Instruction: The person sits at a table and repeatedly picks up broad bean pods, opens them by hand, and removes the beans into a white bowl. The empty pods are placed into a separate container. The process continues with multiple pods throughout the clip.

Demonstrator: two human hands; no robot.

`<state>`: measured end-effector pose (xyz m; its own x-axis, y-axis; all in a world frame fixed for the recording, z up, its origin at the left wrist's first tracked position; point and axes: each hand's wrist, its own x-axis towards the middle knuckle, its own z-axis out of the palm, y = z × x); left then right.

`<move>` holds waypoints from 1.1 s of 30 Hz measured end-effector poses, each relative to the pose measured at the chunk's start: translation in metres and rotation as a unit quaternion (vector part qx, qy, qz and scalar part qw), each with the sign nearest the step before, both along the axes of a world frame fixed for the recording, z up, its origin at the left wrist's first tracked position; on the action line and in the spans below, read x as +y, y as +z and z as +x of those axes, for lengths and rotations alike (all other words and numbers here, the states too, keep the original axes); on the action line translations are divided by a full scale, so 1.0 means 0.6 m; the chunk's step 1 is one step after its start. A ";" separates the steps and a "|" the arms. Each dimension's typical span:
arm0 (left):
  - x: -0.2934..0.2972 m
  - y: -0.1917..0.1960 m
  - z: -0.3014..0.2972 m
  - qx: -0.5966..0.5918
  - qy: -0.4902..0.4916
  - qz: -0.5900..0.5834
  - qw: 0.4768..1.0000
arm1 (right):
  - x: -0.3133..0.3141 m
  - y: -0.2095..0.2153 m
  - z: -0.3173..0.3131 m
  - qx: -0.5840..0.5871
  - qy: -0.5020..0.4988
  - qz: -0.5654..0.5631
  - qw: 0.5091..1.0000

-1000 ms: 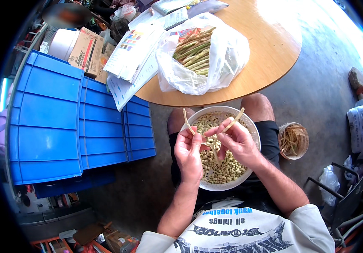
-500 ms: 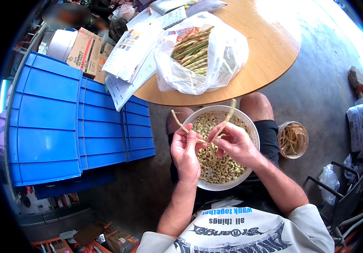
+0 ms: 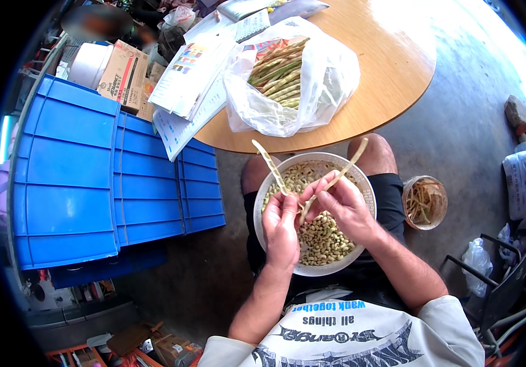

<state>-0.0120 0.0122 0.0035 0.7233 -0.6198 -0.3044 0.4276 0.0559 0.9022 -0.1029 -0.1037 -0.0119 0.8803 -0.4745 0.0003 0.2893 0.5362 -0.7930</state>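
Observation:
Over a white perforated basin (image 3: pixel 319 269) on my lap, both hands are closed on long bean pods. My left hand (image 3: pixel 281 229) pinches one pale pod (image 3: pixel 268 161), which slants up to the left and looks split, with a whitish inside. In my right hand (image 3: pixel 347 208), another long pod (image 3: pixel 356 154) points up to the right. Their lower ends come close together between my fingertips, where fingers partly hide them. Below, the basin holds many loose shelled beans (image 3: pixel 324 241), greenish and cream.
A translucent plastic bag (image 3: pixel 330 92) of unshelled pods (image 3: pixel 281 76) stands on the round wooden table (image 3: pixel 391 67), beside papers (image 3: pixel 191 76). Right of my knee is a small bin (image 3: pixel 425 205) with pod husks. Blue crates (image 3: pixel 67 177) line the left; a black metal-framed cart (image 3: pixel 501 287) stands right.
My left hand has shifted slightly right, toward the right hand. The left pod now stands steeper and shows its pale inside. The right pod leans further right.

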 end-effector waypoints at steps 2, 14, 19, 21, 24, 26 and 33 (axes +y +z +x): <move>0.002 -0.003 0.003 0.009 0.034 -0.010 0.999 | -0.002 0.001 0.000 -0.013 0.002 0.030 0.999; 0.004 0.006 0.010 0.009 0.015 -0.029 0.999 | -0.015 0.010 -0.002 0.053 -0.065 -0.019 0.996; 0.003 0.009 -0.012 0.029 -0.038 0.018 0.999 | -0.014 0.001 0.001 0.041 -0.082 -0.037 0.995; 0.008 -0.004 -0.012 0.018 -0.040 0.007 0.999 | -0.012 0.004 0.002 0.025 -0.082 -0.046 0.995; 0.008 0.001 -0.011 0.043 -0.057 0.006 0.997 | -0.012 0.001 0.001 0.027 -0.081 -0.025 0.996; 0.007 0.021 -0.008 0.076 -0.086 0.003 0.993 | -0.014 0.003 0.000 0.033 -0.087 -0.045 0.995; 0.008 0.009 -0.009 0.029 -0.071 0.001 0.997 | -0.016 -0.002 -0.002 0.018 -0.096 -0.037 0.995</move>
<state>-0.0172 0.0171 0.0092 0.6094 -0.7143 -0.3442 0.4828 -0.0101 0.8757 -0.1038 -0.1134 -0.0130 0.7739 -0.6332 0.0105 0.3504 0.4143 -0.8400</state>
